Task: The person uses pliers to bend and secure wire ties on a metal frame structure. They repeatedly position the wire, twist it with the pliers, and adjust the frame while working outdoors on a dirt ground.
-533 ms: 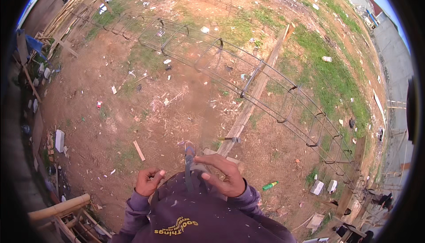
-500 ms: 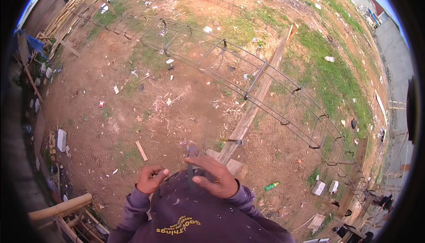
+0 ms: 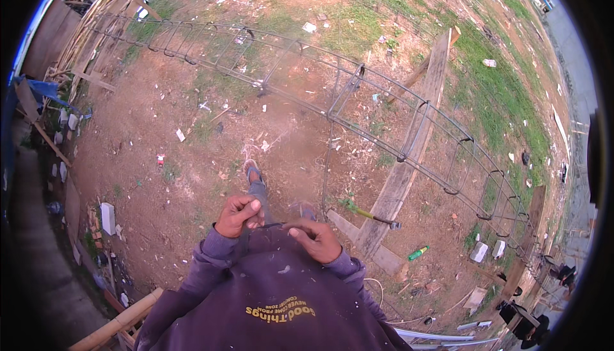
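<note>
My left hand point(image 3: 238, 215) is closed in front of my chest, its thumb pressed against the curled fingers. To its right, my right hand point(image 3: 314, 240) is also closed, fingers bent over toward the left hand. What they hold, if anything, is too small to make out. Ahead, a long cage of steel reinforcing bars point(image 3: 368, 135) runs from the far left to the near right, apart from both hands. Underneath it lies a wooden plank point(image 3: 409, 156). A hammer point(image 3: 377, 218) with a yellowish handle rests on the plank's near end.
My foot point(image 3: 252, 173) is forward on the bare dirt. A green bottle point(image 3: 417, 253) and white blocks point(image 3: 478, 252) lie to the right. Bamboo poles point(image 3: 118, 318) stand at the near left, with a white block point(image 3: 107, 218) beyond. Wooden strips point(image 3: 102, 31) are piled at the far left.
The view has shifted left, and one foot has come forward. My right hand has lowered, its fingers curling in from a more outstretched pose. The left hand stays closed.
</note>
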Available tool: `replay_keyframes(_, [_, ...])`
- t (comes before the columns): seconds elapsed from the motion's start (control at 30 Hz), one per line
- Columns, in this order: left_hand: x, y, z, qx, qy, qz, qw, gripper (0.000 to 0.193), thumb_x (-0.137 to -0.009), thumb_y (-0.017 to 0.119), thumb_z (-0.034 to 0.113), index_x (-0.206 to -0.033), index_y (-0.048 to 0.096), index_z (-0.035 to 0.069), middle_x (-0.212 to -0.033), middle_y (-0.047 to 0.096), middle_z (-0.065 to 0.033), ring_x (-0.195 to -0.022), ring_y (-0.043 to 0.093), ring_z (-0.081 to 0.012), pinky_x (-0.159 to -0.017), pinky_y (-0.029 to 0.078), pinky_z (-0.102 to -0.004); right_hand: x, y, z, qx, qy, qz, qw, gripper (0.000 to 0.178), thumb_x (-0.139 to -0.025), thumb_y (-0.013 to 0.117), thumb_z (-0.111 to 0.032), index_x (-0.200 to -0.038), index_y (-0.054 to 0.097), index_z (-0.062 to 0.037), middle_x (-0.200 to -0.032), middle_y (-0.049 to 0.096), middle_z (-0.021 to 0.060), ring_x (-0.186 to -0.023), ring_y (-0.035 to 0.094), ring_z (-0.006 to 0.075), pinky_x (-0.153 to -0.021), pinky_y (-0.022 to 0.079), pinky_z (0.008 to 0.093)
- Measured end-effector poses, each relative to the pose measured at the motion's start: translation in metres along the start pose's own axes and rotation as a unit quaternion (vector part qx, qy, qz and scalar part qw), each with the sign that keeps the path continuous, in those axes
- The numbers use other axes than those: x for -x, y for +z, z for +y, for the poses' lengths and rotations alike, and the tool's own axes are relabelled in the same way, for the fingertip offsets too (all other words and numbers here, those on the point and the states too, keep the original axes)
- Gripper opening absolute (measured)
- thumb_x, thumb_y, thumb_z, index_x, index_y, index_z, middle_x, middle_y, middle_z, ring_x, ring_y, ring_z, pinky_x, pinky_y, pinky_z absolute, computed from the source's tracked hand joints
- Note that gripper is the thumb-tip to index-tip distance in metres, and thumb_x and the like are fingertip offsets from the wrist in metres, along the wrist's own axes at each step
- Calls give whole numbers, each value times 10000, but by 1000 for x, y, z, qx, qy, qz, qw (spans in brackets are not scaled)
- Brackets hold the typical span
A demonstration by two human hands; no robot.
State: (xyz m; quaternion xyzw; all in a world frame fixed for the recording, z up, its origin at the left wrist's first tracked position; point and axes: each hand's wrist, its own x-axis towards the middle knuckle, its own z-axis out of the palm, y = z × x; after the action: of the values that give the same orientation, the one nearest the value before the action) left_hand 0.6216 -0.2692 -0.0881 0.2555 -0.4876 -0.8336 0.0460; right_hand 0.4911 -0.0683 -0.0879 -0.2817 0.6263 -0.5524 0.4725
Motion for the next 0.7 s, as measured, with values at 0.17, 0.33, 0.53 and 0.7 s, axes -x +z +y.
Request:
replay_keyframes(0.17, [-52,-70,29,-59,-31,-74,995,269,-940,576,223,-974,631,-39,-766,627,-84,-646,577,-138,-641,488,-293,-70,29,-1,29,48,76,996,185,-939,574,-170,-1023,658,-28,-661,581,28,-590,465,69,-543,379,260])
replay_keyframes(0.33, [-85,-136,71,-94,35,-17,995,362,-937,577,204,-1220,552,-20,-1074,642,-122,-817,633,-165,-727,508,-292,-149,76,-16,88,23,235,968,173,-942,566,-164,-1010,625,-17,-573,508,4,-549,442,56,-516,369,258])
replay_keyframes(0.53, [-111,-254,119,-97,4,28,995,353,-923,609,196,-1202,574,-18,-1021,668,-121,-849,643,-154,-753,515,-293,-246,86,-35,79,-6,413,907,180,-958,541,-176,-963,593,-4,-555,502,1,-500,465,61,-464,347,249])
replay_keyframes(0.7, [-133,-312,123,-155,7,104,982,318,-944,572,221,-1171,597,-1,-989,673,-90,-785,635,-131,-720,511,-276,-271,59,-36,144,27,439,887,173,-957,539,-172,-939,575,-4,-529,498,11,-462,468,67,-443,351,258])
